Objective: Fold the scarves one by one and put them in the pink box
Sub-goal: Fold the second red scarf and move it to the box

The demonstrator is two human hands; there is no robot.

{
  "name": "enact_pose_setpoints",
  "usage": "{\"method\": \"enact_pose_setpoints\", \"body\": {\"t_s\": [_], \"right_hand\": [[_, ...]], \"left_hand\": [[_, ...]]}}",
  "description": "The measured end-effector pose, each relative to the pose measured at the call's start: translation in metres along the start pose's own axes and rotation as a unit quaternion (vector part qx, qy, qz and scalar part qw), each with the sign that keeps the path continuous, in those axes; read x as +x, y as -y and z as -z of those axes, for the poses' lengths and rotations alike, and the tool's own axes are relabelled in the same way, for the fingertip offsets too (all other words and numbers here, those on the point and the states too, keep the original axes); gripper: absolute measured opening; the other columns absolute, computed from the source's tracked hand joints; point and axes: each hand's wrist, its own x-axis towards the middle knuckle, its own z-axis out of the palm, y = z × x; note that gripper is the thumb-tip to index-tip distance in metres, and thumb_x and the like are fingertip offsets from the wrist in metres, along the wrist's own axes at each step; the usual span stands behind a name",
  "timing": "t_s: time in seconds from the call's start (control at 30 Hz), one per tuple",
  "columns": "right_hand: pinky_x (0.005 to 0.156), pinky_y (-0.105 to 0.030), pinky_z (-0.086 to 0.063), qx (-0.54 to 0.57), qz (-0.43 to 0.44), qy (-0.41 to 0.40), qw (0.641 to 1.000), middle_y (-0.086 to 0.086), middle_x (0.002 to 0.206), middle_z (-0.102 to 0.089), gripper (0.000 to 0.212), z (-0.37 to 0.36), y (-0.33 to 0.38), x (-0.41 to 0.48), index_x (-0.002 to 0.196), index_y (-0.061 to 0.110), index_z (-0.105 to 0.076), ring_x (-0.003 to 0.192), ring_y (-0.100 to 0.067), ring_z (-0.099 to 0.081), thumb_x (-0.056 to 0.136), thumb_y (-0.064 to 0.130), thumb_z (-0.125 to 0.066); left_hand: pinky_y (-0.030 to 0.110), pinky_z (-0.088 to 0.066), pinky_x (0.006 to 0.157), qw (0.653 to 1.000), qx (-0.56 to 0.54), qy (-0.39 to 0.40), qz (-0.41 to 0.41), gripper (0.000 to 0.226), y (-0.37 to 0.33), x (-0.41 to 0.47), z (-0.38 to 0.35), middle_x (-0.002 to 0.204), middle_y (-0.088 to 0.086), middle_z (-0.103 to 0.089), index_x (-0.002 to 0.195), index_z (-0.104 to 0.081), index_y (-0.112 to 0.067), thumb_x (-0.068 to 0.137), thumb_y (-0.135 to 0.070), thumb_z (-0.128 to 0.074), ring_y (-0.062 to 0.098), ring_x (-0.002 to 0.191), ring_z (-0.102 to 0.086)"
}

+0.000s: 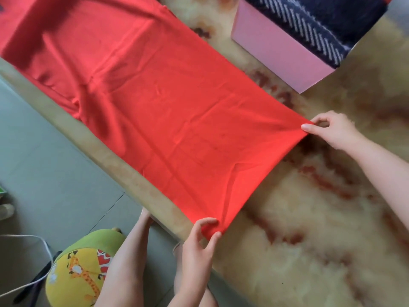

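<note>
Your left hand (202, 237) pinches one corner of the red scarf (155, 96) between thumb and curled fingers, right at the front edge of the worktop (309, 240). Your right hand (329, 129) pinches the other corner of the same short end, further in on the worktop. With both corners held, that end is drawn taut between the two grips. This looks like the set-up for a first fold, ready to carry the end over the scarf's length.

Starting at the left, a giraffe-print cushion (75, 273) and a white cable (33, 238) sit below the front edge, clear of the cloth. The scarf's far end runs off toward the worktop's left side and out of view. It is creased there, and its long side laps over the front edge, so that part may slide or drag when you lift.

The middle of the scarf lies nearly flat. To the right of your hands the worktop is bare, giving you room to swing the end across.

Toward the far right edge stands the pink box (276, 52), just beside the scarf's far long side and apparently not touching it. A folded navy scarf (321, 29) already lies inside.
</note>
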Motion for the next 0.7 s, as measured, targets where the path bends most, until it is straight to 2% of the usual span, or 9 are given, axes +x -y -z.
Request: {"method": "enact_pose_setpoints", "body": {"t_s": [0.07, 0.13, 0.17, 0.3, 0.4, 0.47, 0.53, 0.63, 0.7], "right_hand": [[0.067, -0.027, -0.042, 0.076, -0.018, 0.014, 0.997, -0.007, 0.08, -0.061, 0.019, 0.008, -0.001, -0.003, 0.086, 0.01, -0.066, 0.075, -0.019, -0.055, 0.082, 0.028, -0.072], [0.056, -0.012, -0.045, 0.132, -0.039, 0.026, 0.99, 0.001, 0.06, -0.065, 0.013, 0.009, -0.002, -0.006, 0.08, 0.008, -0.064, 0.052, -0.003, -0.058, 0.081, 0.018, -0.073], [0.055, -0.008, -0.048, 0.173, -0.049, 0.032, 0.983, 0.002, 0.058, -0.066, 0.011, 0.008, -0.002, -0.008, 0.078, 0.008, -0.063, 0.048, 0.0, -0.059, 0.081, 0.013, -0.072], [0.054, -0.018, -0.056, 0.338, -0.105, -0.003, 0.935, -0.011, 0.08, -0.062, 0.016, 0.003, -0.003, -0.01, 0.076, 0.006, -0.056, 0.05, -0.006, -0.065, 0.08, -0.001, -0.069], [0.053, -0.019, -0.056, 0.366, -0.115, -0.01, 0.923, -0.012, 0.081, -0.061, 0.018, 0.004, -0.006, -0.011, 0.076, 0.006, -0.054, 0.05, -0.006, -0.065, 0.08, -0.005, -0.068], [0.049, -0.016, -0.054, 0.352, -0.124, -0.014, 0.928, -0.01, 0.073, -0.063, 0.019, 0.007, -0.01, -0.013, 0.076, 0.007, -0.054, 0.047, -0.004, -0.064, 0.08, -0.007, -0.067], [0.045, -0.015, -0.051, 0.347, -0.13, -0.021, 0.928, -0.002, 0.057, -0.065, 0.022, 0.01, -0.013, -0.015, 0.079, 0.01, -0.053, 0.046, -0.002, -0.063, 0.079, -0.008, -0.066], [0.043, -0.016, -0.051, 0.35, -0.141, -0.023, 0.926, -0.001, 0.053, -0.065, 0.027, 0.01, -0.021, -0.02, 0.099, 0.006, -0.053, 0.045, -0.003, -0.062, 0.081, -0.009, -0.065], [0.043, -0.015, -0.051, 0.334, -0.142, -0.013, 0.932, 0.004, 0.05, -0.065, 0.032, 0.007, -0.025, -0.021, 0.108, 0.003, -0.053, 0.044, -0.003, -0.062, 0.081, -0.009, -0.064]], "left_hand": [[0.011, -0.043, 0.078, 1.0, 0.005, -0.004, 0.0, 0.023, 0.002, -0.002, -0.005, 0.09, -0.019, -0.068, 0.088, -0.066, -0.03, 0.079, -0.01, -0.074, -0.001, 0.087, -0.062], [0.017, -0.045, 0.081, 1.0, -0.001, -0.023, 0.01, 0.021, 0.005, -0.003, -0.009, 0.088, -0.016, -0.069, 0.084, -0.066, -0.031, 0.078, -0.012, -0.075, 0.002, 0.087, -0.063], [0.018, -0.046, 0.08, 0.999, -0.014, -0.03, 0.02, 0.023, 0.005, -0.003, -0.011, 0.086, -0.015, -0.069, 0.084, -0.066, -0.032, 0.077, -0.012, -0.075, 0.003, 0.085, -0.063], [0.019, -0.05, 0.075, 0.995, -0.087, -0.01, 0.044, 0.031, -0.001, -0.01, -0.015, 0.082, -0.01, -0.069, 0.081, -0.065, -0.034, 0.078, -0.004, -0.073, 0.008, 0.076, -0.064], [0.022, -0.049, 0.077, 0.999, -0.048, 0.007, 0.019, 0.034, 0.004, -0.014, -0.015, 0.079, -0.013, -0.069, 0.084, -0.063, -0.039, 0.077, -0.007, -0.075, 0.01, 0.077, -0.064], [0.018, -0.045, 0.077, 0.999, -0.026, 0.009, 0.028, 0.037, 0.008, -0.016, -0.017, 0.076, -0.014, -0.067, 0.087, -0.061, -0.043, 0.074, -0.012, -0.078, 0.009, 0.074, -0.062], [0.015, -0.043, 0.074, 0.999, -0.015, 0.007, 0.042, 0.04, 0.009, -0.018, -0.021, 0.075, -0.013, -0.067, 0.088, -0.059, -0.047, 0.071, -0.017, -0.08, 0.009, 0.071, -0.059], [0.011, -0.038, 0.059, 0.998, -0.03, 0.017, 0.056, 0.039, 0.006, -0.021, -0.025, 0.061, -0.016, -0.06, 0.085, -0.058, -0.045, 0.072, -0.013, -0.079, 0.003, 0.052, -0.046], [0.01, -0.035, 0.054, 0.997, -0.038, 0.024, 0.067, 0.037, 0.005, -0.022, -0.026, 0.057, -0.017, -0.058, 0.084, -0.058, -0.042, 0.073, -0.012, -0.077, 0.002, 0.048, -0.043]]}}
